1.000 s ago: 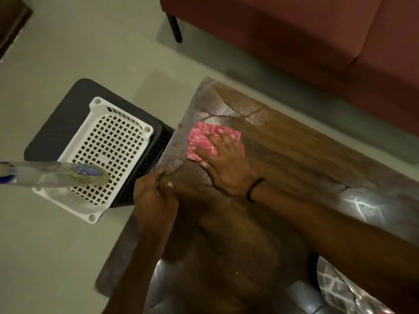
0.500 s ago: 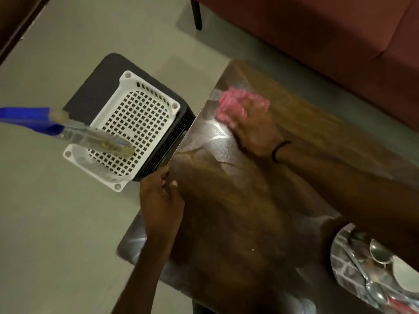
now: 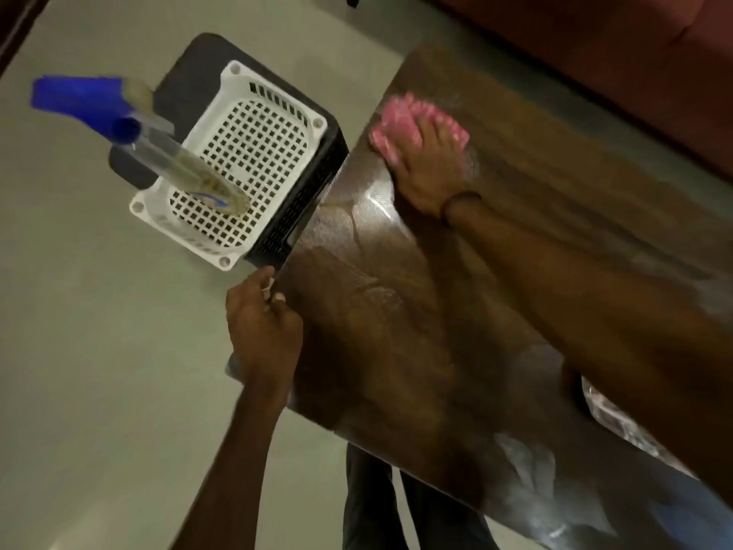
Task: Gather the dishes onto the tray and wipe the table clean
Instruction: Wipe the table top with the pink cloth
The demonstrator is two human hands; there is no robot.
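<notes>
Nearest, the left hand (image 3: 263,323) curls its fingers over the table (image 3: 396,343) edge. At the far corner, the right hand (image 3: 430,168) presses the pink cloth (image 3: 396,121) with straight fingers; no dishes show on the wood, so only wiping seems left.

Both of the person's arms are bare from the left hand (image 3: 261,323) and the right hand (image 3: 428,168) all the way back to where they leave the picture, and fingernails show on two digits of the left hand. A thin dark band (image 3: 462,199) circles the right wrist, plain and narrow, too blurred to tell whether it is cord, elastic or a bracelet. Past the near edge of the bench (image 3: 396,351), between the two forearms, dark grey-blue trousers (image 3: 373,502) show, plain cloth with a narrow gap parting the two legs.
</notes>
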